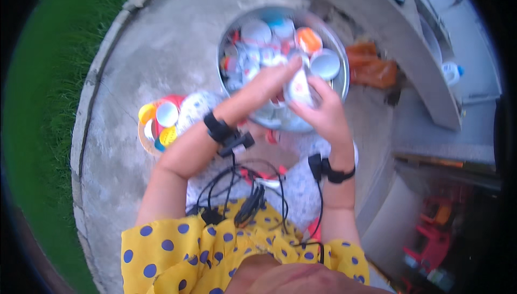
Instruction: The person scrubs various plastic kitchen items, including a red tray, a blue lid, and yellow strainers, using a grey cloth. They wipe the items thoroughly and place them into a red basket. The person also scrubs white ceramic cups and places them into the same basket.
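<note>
Both hands are over a round metal basin (220, 60) filled with white bowls, cups and other small items. Between them is a small white piece of crockery (300, 89) with faint pinkish marks; blur hides whether it is a cup or a bowl. My left hand (279, 77) grips it from the left, its thumb or a finger at the upper edge. On the other side, my right hand (323, 110) holds it between thumb and fingers. An orange-and-white container (309, 40) and a white bowl (325, 64) lie in the basin just beyond the hands.
Left of my knees stands a basket (144, 137) with yellow and white cups. Orange plastic (374, 67) lies right of the basin, near a curved ledge (388, 30) and a white bottle (451, 73). Black cables (237, 186) hang across my lap from wristbands. Grass borders the concrete.
</note>
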Available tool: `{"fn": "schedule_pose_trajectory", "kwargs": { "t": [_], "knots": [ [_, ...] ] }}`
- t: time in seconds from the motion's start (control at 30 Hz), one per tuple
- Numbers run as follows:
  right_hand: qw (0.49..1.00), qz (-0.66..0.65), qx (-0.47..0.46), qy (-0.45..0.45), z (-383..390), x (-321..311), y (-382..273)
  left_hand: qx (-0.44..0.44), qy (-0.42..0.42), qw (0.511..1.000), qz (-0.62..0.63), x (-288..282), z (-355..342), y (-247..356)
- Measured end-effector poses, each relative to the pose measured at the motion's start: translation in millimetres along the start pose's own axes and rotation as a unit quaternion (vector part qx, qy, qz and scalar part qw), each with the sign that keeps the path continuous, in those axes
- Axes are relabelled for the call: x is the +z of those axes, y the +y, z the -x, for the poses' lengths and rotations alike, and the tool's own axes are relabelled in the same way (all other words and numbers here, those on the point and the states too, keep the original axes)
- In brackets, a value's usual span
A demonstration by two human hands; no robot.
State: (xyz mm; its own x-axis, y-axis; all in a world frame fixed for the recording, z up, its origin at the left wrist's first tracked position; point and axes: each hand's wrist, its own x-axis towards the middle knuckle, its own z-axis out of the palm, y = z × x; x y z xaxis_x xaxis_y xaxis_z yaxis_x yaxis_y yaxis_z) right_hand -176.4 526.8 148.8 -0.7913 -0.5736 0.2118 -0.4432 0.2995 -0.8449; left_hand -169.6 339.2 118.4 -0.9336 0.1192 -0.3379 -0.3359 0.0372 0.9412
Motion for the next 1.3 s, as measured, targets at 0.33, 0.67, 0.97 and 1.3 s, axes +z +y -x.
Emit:
{"fn": "schedule_pose_trajectory", "kwargs": {
  "t": [0.33,0.67,0.97,1.3],
  "knots": [
    [0.886,-0.42,0.14,0.137,-10,0,-5,0.049,-0.077,0.905,0.415,7,13,21],
    [0.91,-0.317,0.108,0.244,-12,7,1,0.086,-0.08,0.85,0.513,5,10,16],
    [0.927,-0.046,-0.051,0.368,-12,11,-5,0.12,-0.036,0.901,0.414,-3,-3,-1],
    [0.883,0.331,-0.204,0.263,-17,30,-16,0.131,-0.033,0.946,0.295,11,-13,-24]
  ]
}}
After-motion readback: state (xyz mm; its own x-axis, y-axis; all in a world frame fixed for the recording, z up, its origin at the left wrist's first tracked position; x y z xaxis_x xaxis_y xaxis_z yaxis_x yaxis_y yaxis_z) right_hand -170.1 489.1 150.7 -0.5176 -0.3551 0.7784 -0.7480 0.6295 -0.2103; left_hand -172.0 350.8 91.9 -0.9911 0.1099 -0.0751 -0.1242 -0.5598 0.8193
